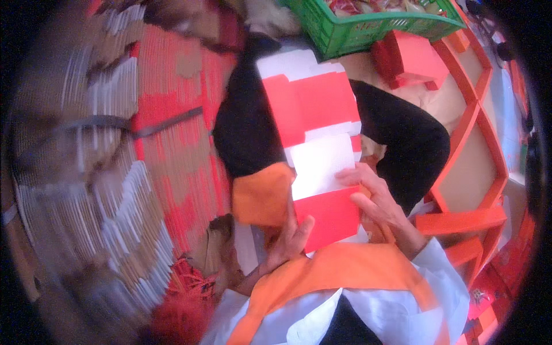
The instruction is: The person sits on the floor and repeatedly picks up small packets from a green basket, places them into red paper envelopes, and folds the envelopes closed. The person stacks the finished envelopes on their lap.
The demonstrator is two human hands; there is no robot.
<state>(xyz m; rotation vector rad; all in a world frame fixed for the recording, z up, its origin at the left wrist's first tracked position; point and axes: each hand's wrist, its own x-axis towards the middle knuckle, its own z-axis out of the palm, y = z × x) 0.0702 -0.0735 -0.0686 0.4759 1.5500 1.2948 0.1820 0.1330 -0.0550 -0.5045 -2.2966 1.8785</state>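
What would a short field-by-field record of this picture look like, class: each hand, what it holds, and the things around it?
held thing: flat red and white cardboard sheet, over the lap
left hand: grips the sheet's lower left edge, thumb on the red part
right hand: fingers on the sheet's lower right side
to the left: stacks of flat card, blurred
ahead: green crate
to the right: folded red box; orange-red frames

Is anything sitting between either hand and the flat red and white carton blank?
Nothing visible does. The left hand grips the carton blank at its lower left edge, and the right hand presses on its lower right part. Both touch it directly.
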